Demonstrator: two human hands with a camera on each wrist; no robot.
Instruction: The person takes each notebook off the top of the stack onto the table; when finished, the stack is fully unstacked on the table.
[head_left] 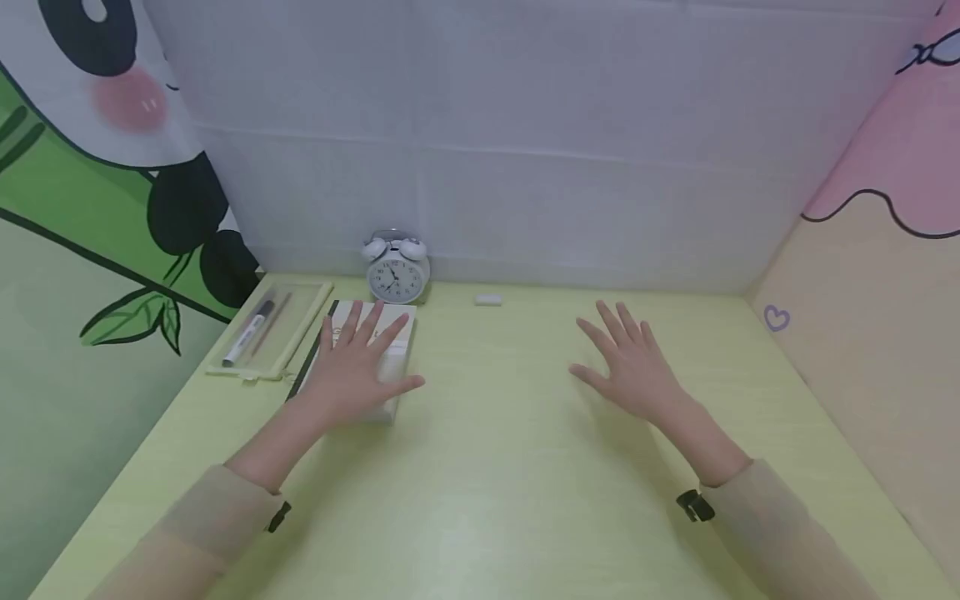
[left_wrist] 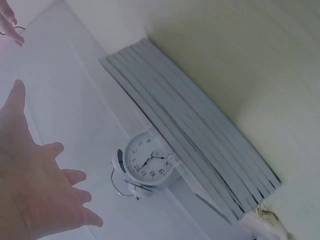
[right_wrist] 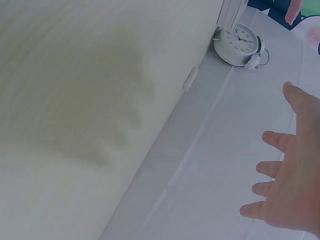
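Note:
My left hand (head_left: 347, 382) hovers over a stack of notebooks (head_left: 395, 363), fingers spread and holding nothing. The left wrist view shows the stack side-on, as several thin grey layers, with the hand apart from it. Part of the top cover is hidden behind my fingers. On the right, my right hand (head_left: 632, 377) hangs above the bare tabletop, its fingers also spread and nothing in them. A white twin-bell alarm clock (head_left: 396, 278) stands just behind the stack. Right of the clock lies a small white block (head_left: 488, 299), perhaps an eraser.
A clear zip pouch (head_left: 306, 321) lies left of the stack, holding a marker (head_left: 247, 335) and a thin pencil-like stick (head_left: 272, 323). A pale cloth wall (head_left: 562, 208) closes off the table's back edge. Printed panels stand at both sides.

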